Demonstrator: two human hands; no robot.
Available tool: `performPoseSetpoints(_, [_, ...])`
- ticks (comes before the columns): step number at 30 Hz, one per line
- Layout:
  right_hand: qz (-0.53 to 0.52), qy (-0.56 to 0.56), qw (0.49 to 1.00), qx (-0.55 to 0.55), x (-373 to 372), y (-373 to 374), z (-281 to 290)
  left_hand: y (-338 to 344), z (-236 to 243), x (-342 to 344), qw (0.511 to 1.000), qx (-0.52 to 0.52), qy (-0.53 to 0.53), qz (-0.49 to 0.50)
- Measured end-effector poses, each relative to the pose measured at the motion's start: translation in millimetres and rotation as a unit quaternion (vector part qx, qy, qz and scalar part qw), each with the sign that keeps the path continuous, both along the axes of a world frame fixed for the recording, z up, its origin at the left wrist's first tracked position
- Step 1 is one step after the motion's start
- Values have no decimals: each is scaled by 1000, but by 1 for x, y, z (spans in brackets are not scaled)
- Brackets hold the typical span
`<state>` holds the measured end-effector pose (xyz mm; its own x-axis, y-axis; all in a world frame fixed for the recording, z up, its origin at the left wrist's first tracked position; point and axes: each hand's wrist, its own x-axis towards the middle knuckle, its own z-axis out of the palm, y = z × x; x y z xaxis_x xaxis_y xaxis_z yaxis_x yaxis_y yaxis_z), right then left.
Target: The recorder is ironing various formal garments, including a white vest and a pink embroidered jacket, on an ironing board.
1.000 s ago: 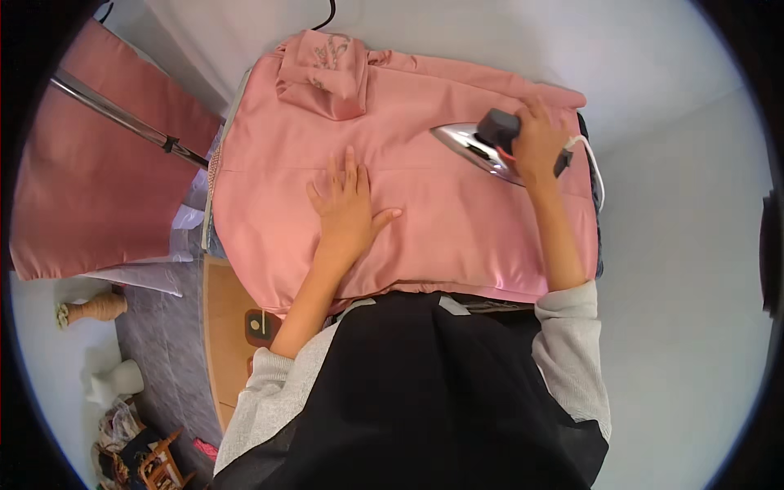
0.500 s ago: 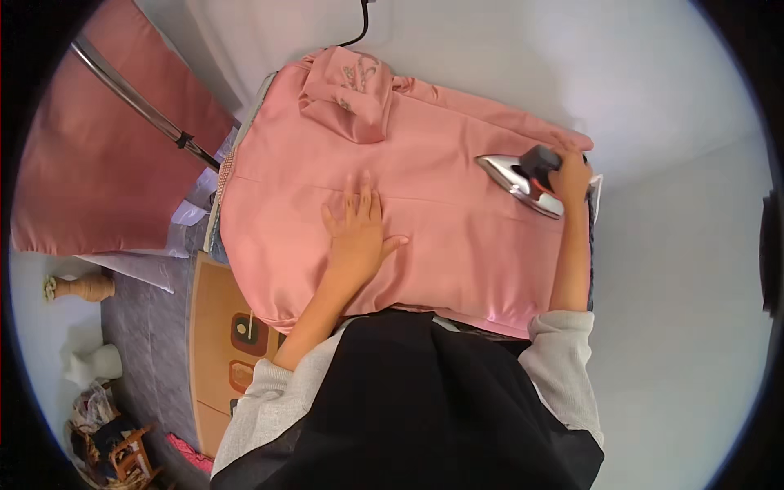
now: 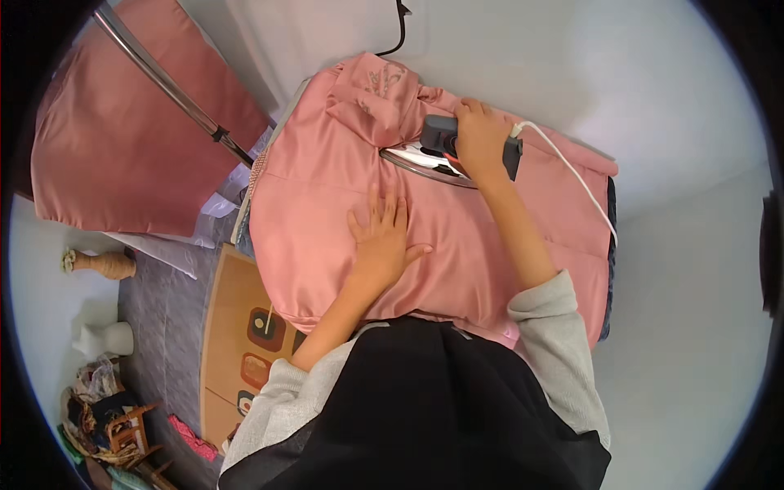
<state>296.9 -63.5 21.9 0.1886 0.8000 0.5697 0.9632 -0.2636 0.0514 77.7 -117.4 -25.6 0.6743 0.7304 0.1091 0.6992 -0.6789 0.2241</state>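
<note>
A pink satin garment lies spread over an ironing board, with a bunched, embellished part at its far left. My right hand is closed around the handle of an iron, whose pointed tip faces left near that bunched part. The iron's soleplate rests on the satin, and a white cord runs from its back end toward the right edge of the board. Flat on the cloth, nearer to me and left of the iron, my left hand has its fingers spread and holds nothing.
A larger pink cloth hangs at the left behind a metal pole. On the grey floor are a wooden-coloured cabinet, a vase and a pile of items. White walls border the board behind and right.
My right hand has slid the iron leftward across the satin, from the right end to beside the bunched part. My left hand stays flat on the cloth. The whole view has shifted slightly.
</note>
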Motion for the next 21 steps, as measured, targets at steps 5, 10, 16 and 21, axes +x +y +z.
performPoseSetpoints(5, [-48,-16,998,-40,30,-37,-2,2,1,-2,1000,-3,-10,1])
performPoseSetpoints(10, [-219,13,968,-119,88,-90,7,3,6,-2,1000,-20,-2,-20])
performPoseSetpoints(16, [-313,53,945,-84,165,-159,7,4,6,-4,999,-26,1,-23])
performPoseSetpoints(21, [-331,215,892,219,234,-216,4,7,6,-4,999,-42,13,-18])
